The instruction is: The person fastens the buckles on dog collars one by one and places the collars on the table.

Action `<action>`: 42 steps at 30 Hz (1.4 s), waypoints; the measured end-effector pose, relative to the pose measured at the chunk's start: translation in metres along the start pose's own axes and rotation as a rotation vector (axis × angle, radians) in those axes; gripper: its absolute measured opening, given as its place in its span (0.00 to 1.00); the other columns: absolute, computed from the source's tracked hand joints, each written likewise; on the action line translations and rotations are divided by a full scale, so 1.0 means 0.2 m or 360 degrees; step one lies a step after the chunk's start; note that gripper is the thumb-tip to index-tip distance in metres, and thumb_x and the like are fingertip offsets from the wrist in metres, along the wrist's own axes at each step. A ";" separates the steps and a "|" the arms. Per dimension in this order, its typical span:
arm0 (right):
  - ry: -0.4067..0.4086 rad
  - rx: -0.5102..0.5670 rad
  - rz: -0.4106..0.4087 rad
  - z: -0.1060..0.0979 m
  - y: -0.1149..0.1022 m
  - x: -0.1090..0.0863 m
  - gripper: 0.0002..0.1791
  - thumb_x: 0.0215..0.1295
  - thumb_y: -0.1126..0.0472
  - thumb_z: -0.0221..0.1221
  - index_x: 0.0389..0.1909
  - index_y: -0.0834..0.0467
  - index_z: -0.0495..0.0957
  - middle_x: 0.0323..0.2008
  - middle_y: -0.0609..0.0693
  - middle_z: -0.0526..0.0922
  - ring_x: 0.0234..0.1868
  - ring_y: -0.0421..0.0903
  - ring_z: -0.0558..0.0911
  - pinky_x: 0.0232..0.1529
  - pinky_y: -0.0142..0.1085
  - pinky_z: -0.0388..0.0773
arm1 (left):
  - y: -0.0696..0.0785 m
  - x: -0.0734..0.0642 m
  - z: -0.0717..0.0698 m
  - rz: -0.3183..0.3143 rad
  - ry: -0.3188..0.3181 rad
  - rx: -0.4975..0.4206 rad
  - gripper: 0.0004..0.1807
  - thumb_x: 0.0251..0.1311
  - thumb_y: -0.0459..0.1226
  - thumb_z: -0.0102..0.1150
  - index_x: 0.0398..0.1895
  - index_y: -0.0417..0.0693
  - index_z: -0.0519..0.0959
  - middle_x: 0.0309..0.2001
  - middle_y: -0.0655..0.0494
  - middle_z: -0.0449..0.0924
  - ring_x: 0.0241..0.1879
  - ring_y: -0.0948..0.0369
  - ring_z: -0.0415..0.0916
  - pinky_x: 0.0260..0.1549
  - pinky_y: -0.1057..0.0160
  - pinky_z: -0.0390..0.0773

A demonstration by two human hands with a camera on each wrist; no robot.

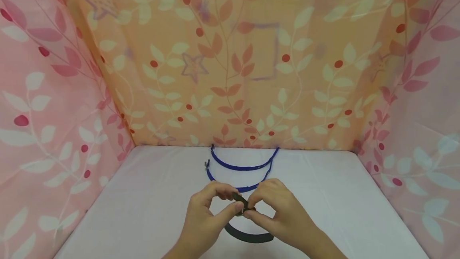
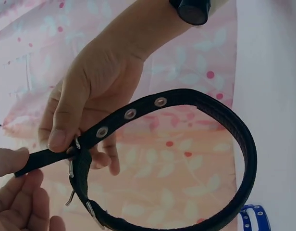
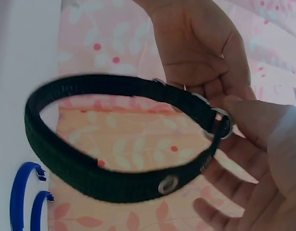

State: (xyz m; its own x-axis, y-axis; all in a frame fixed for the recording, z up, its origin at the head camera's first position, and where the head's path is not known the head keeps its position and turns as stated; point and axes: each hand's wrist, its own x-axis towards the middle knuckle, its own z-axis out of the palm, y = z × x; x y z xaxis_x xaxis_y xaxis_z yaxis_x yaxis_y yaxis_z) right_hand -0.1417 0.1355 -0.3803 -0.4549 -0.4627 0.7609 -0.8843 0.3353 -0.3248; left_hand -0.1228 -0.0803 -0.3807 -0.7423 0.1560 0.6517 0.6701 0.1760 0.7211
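Both hands hold a dark green buckled collar [image 1: 248,237], with metal eyelets and a metal buckle [image 3: 220,124], above the white table. Its band hangs below the fingers as a wide loop. My left hand [image 1: 206,213] pinches the strap's free end [image 2: 42,161], which passes through the buckle. Facing it, my right hand [image 1: 278,211] has thumb and fingers on the collar at the buckle. In the left wrist view, the eyelets [image 2: 130,114] show along the band. The right wrist view has the buckle partly covered by fingers.
Two blue collars [image 1: 240,168] [image 3: 22,197] lie curved on the white table [image 1: 143,207] beyond the hands, one behind the other. Patterned cloth walls [image 1: 226,59] stand at the back and both sides.
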 end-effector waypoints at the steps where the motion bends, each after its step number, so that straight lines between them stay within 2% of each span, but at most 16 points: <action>1: -0.0036 -0.0030 0.0053 -0.01 0.00 0.00 0.11 0.61 0.55 0.73 0.38 0.45 0.79 0.35 0.33 0.79 0.45 0.36 0.77 0.52 0.32 0.72 | 0.00 0.00 0.00 0.0011 0.0024 -0.0012 0.12 0.60 0.34 0.72 0.45 0.54 0.83 0.39 0.59 0.86 0.40 0.61 0.81 0.44 0.64 0.79; 3: -0.0092 -0.0072 0.0156 -0.02 0.00 -0.01 0.12 0.61 0.54 0.74 0.38 0.43 0.79 0.35 0.31 0.79 0.45 0.35 0.76 0.51 0.33 0.73 | -0.01 0.00 0.00 0.0001 0.0043 -0.0045 0.12 0.61 0.32 0.72 0.46 0.52 0.82 0.41 0.57 0.85 0.41 0.60 0.80 0.45 0.64 0.79; 5: -0.0094 -0.0082 0.0222 -0.03 0.00 -0.01 0.13 0.60 0.54 0.74 0.38 0.42 0.79 0.36 0.30 0.79 0.45 0.35 0.76 0.50 0.33 0.74 | -0.02 0.01 0.00 -0.0069 0.0019 -0.0059 0.13 0.62 0.33 0.71 0.48 0.53 0.81 0.44 0.58 0.85 0.44 0.60 0.80 0.48 0.64 0.79; 7: -0.0039 -0.0040 0.0222 -0.03 0.00 -0.01 0.13 0.59 0.56 0.75 0.39 0.42 0.79 0.37 0.32 0.81 0.46 0.36 0.77 0.50 0.33 0.74 | -0.03 0.01 0.01 -0.0178 -0.0066 -0.0021 0.15 0.63 0.38 0.71 0.52 0.57 0.80 0.47 0.63 0.84 0.47 0.61 0.80 0.50 0.62 0.78; 10: 0.0096 0.0072 0.0172 -0.03 0.00 0.00 0.16 0.57 0.63 0.75 0.41 0.45 0.81 0.40 0.36 0.83 0.46 0.39 0.79 0.51 0.31 0.75 | -0.05 0.01 0.02 -0.0348 -0.0261 0.0041 0.18 0.62 0.46 0.71 0.54 0.64 0.79 0.49 0.71 0.83 0.51 0.64 0.79 0.54 0.61 0.78; 12: 0.0188 0.0172 0.0150 -0.03 0.01 0.00 0.19 0.54 0.68 0.75 0.43 0.49 0.81 0.41 0.40 0.84 0.46 0.41 0.80 0.51 0.30 0.76 | -0.05 0.01 0.02 -0.0385 -0.0348 0.0038 0.18 0.61 0.49 0.71 0.54 0.64 0.80 0.49 0.72 0.84 0.52 0.65 0.80 0.55 0.60 0.79; 13: 0.0224 0.0208 0.0154 -0.03 0.00 0.00 0.20 0.53 0.70 0.75 0.44 0.50 0.82 0.41 0.42 0.85 0.46 0.42 0.80 0.51 0.30 0.77 | -0.05 0.01 0.02 -0.0402 -0.0354 0.0008 0.18 0.61 0.49 0.72 0.52 0.64 0.81 0.48 0.71 0.84 0.51 0.64 0.81 0.55 0.60 0.80; 15: 0.0270 0.0278 0.0189 -0.03 0.00 0.00 0.22 0.52 0.73 0.74 0.46 0.53 0.80 0.41 0.44 0.85 0.46 0.42 0.82 0.53 0.28 0.78 | -0.05 0.00 0.02 -0.0414 -0.0311 -0.0092 0.15 0.61 0.46 0.71 0.50 0.60 0.83 0.47 0.67 0.86 0.48 0.62 0.84 0.52 0.61 0.82; 17: 0.0300 0.0322 0.0212 -0.02 -0.01 0.00 0.24 0.52 0.75 0.73 0.49 0.57 0.78 0.40 0.45 0.85 0.45 0.43 0.84 0.54 0.29 0.79 | -0.03 0.00 0.02 -0.0421 -0.0219 -0.0230 0.13 0.62 0.42 0.71 0.49 0.55 0.83 0.46 0.60 0.86 0.45 0.59 0.85 0.49 0.62 0.84; 22: 0.0370 0.0253 0.0169 -0.01 -0.02 0.01 0.28 0.52 0.76 0.72 0.55 0.62 0.76 0.39 0.46 0.87 0.45 0.43 0.84 0.57 0.29 0.77 | 0.00 0.00 0.02 -0.0442 -0.0032 -0.0482 0.14 0.60 0.33 0.71 0.49 0.46 0.83 0.46 0.49 0.86 0.44 0.56 0.85 0.47 0.63 0.85; 25: 0.0436 0.0192 0.0072 0.00 -0.02 0.02 0.26 0.54 0.74 0.71 0.55 0.59 0.81 0.38 0.47 0.87 0.45 0.44 0.83 0.56 0.28 0.74 | 0.00 0.00 0.03 -0.0425 0.0012 -0.0485 0.15 0.60 0.31 0.71 0.50 0.45 0.83 0.46 0.48 0.86 0.45 0.56 0.86 0.47 0.64 0.85; 29: 0.0553 0.0123 -0.0088 0.00 -0.02 0.04 0.15 0.60 0.70 0.69 0.48 0.58 0.87 0.35 0.50 0.87 0.42 0.46 0.81 0.53 0.30 0.72 | -0.01 0.00 0.04 -0.0356 0.0032 -0.0411 0.16 0.60 0.31 0.70 0.51 0.46 0.83 0.46 0.50 0.87 0.43 0.58 0.86 0.44 0.64 0.86; 32: 0.0631 0.0054 -0.0157 0.00 -0.03 0.06 0.09 0.62 0.68 0.68 0.42 0.58 0.88 0.34 0.51 0.86 0.41 0.47 0.80 0.54 0.31 0.72 | -0.01 0.00 0.04 -0.0304 0.0043 -0.0367 0.16 0.60 0.31 0.70 0.51 0.48 0.83 0.45 0.52 0.87 0.41 0.59 0.85 0.41 0.63 0.86; 35: 0.0672 0.0034 -0.0213 -0.01 -0.04 0.08 0.07 0.58 0.70 0.68 0.38 0.60 0.88 0.32 0.51 0.85 0.40 0.49 0.80 0.53 0.33 0.72 | -0.01 0.00 0.04 -0.0276 0.0066 -0.0336 0.16 0.60 0.31 0.70 0.51 0.49 0.83 0.45 0.53 0.87 0.41 0.58 0.86 0.41 0.63 0.86; 39: 0.0657 0.0052 -0.0301 -0.02 -0.04 0.10 0.10 0.50 0.75 0.65 0.33 0.61 0.86 0.31 0.52 0.83 0.40 0.51 0.78 0.54 0.36 0.71 | 0.01 -0.01 0.04 -0.0318 0.0108 -0.0298 0.15 0.60 0.33 0.71 0.50 0.50 0.84 0.44 0.54 0.87 0.39 0.59 0.85 0.40 0.64 0.86; 42: 0.0604 0.0022 -0.0304 -0.02 -0.04 0.10 0.11 0.45 0.75 0.63 0.30 0.60 0.85 0.30 0.50 0.82 0.40 0.52 0.78 0.55 0.37 0.70 | 0.02 -0.02 0.04 -0.0363 0.0124 -0.0296 0.15 0.59 0.34 0.71 0.50 0.51 0.84 0.43 0.56 0.87 0.38 0.59 0.85 0.40 0.64 0.86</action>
State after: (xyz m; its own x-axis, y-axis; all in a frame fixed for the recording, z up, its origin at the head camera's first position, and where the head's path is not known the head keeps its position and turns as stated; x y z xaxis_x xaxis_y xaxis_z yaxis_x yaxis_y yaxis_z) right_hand -0.1430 0.1268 -0.3597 -0.2143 -0.1794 0.9602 -0.9514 0.2609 -0.1635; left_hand -0.1175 -0.0716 -0.3826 -0.8762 0.0564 0.4787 0.4802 0.0157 0.8770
